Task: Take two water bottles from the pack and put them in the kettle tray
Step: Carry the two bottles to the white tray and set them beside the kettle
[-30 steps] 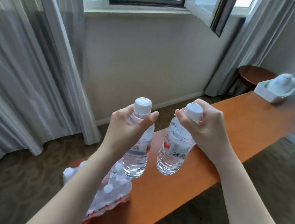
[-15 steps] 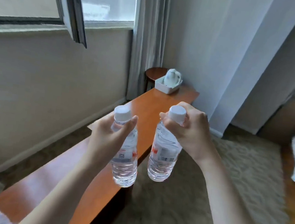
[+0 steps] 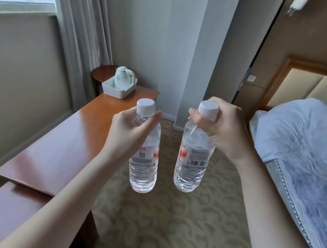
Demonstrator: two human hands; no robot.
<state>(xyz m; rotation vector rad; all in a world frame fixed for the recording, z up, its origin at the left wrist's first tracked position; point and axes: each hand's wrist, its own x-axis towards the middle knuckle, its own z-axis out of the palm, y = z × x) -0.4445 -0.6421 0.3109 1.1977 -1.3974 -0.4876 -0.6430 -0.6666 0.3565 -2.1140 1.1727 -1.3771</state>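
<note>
While both arms extend forward in the head view, each hand is clamped on one clear plastic water bottle, and the two hands are held apart at about the same height above the patterned carpet [image 3: 167,226].

Left hand [image 3: 129,134]: the fingers wrap the shoulder and neck of the left water bottle [image 3: 144,162], with the thumb crossing its front just below the white screw cap [image 3: 146,106]. The bottle hangs upright, full of water, with a label band partly covered by the hand.

Right hand [image 3: 223,130]: the fingers close round the neck of the right water bottle [image 3: 191,163], just below its white cap [image 3: 208,109]. This bottle hangs nearly upright, its base tilted slightly toward the left bottle. A label with a red patch and a barcode faces the camera. The two bottles are near each other but not touching.

Beyond and to the left of the left hand, a long wooden desk [image 3: 88,131] runs away from the camera. At its far end, well apart from both hands, stands the white kettle tray [image 3: 119,91], which holds a white electric kettle [image 3: 123,77] upright. A small round wooden side table [image 3: 103,73] sits just behind the tray, beside the grey curtain [image 3: 82,23].

To the right of the right hand lies a bed with a pale blue cover [image 3: 303,143] and a padded headboard [image 3: 315,86].
</note>
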